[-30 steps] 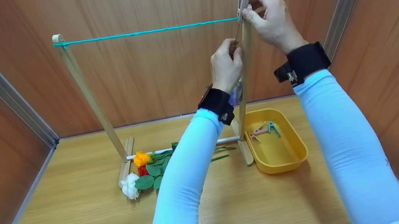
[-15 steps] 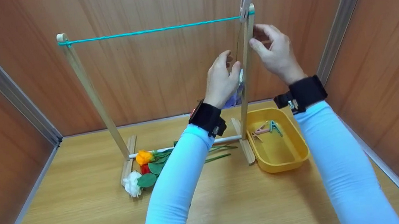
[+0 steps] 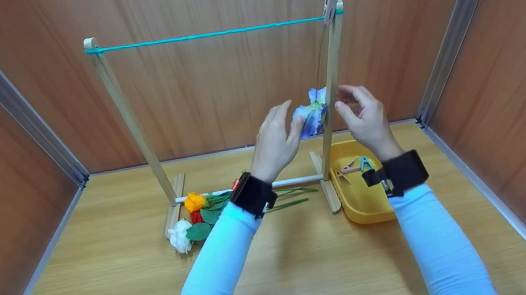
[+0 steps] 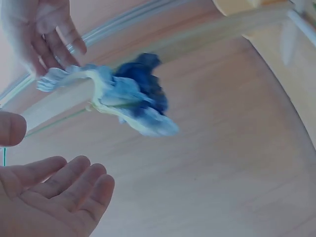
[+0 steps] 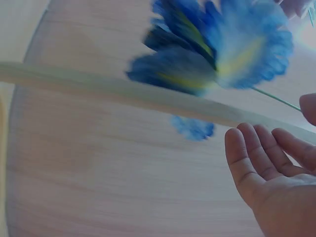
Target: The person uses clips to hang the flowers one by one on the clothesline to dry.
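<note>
A blue-purple iris-like artificial flower (image 3: 310, 115) hangs head down by its thin stem beside the right wooden post (image 3: 332, 70). A whitish clothespin (image 3: 332, 5) clips the stem to the green line (image 3: 210, 35) at the post's top. My left hand (image 3: 275, 143) is just left of the bloom, fingers spread and holding nothing; the left wrist view shows a gap between hand and flower (image 4: 128, 96). Right of the post, my right hand (image 3: 366, 118) has relaxed fingers and holds nothing. In the right wrist view, its fingertips (image 5: 236, 140) are near the post (image 5: 123, 91).
A yellow basin (image 3: 371, 204) with a few pink and teal clothespins (image 3: 350, 169) stands right of the frame's foot. Orange, red and white artificial flowers (image 3: 195, 202) lie at the lower left, partly behind my left arm. A left post (image 3: 128, 113) bears the line's other end.
Both hands have come down from the clothespin and stem to the height of the bloom, their fingers loosened. The clothespin stays on the line, and the hanging flower has come into view.
</note>
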A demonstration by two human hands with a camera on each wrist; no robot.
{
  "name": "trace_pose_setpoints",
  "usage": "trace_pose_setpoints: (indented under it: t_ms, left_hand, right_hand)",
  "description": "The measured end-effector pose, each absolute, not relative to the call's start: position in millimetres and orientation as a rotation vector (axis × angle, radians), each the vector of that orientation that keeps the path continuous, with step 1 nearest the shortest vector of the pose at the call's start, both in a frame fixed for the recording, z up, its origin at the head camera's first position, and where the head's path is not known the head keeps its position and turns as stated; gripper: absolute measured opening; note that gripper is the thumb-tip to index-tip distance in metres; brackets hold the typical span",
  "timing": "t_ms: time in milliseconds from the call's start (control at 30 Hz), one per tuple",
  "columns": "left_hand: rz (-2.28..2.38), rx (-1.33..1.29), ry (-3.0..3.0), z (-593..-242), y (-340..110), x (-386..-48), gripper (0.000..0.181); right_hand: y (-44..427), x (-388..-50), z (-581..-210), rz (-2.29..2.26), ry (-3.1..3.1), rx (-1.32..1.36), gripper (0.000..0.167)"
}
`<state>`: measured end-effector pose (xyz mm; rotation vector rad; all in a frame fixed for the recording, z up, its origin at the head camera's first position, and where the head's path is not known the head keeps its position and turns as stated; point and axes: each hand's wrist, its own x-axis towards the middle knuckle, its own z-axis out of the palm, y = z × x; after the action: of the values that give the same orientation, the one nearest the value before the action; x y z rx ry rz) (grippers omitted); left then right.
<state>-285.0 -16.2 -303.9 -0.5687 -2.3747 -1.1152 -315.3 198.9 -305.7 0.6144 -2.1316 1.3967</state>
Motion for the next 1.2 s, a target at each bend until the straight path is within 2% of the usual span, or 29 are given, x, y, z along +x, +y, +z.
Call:
trace_pose_setpoints:
  t_ms: [467, 733, 1200]
  left_hand:
    - [-0.940, -0.593, -2.453, -363, -48, -261, 0.049]
    - [-0.757, -0.588, -2.451, -388, -58, -243, 0.049]
    - [-0.566, -0.497, -2.501, -423, -57, -221, 0.050]
  right_hand:
    - [190, -287, -369, 1.369, -2.182, 0.649, 0.035]
    - [186, -268, -398, 1.133, -2.229, 0.693, 0.044]
    - [188, -249, -431, 1.086, -2.244, 0.680, 0.049]
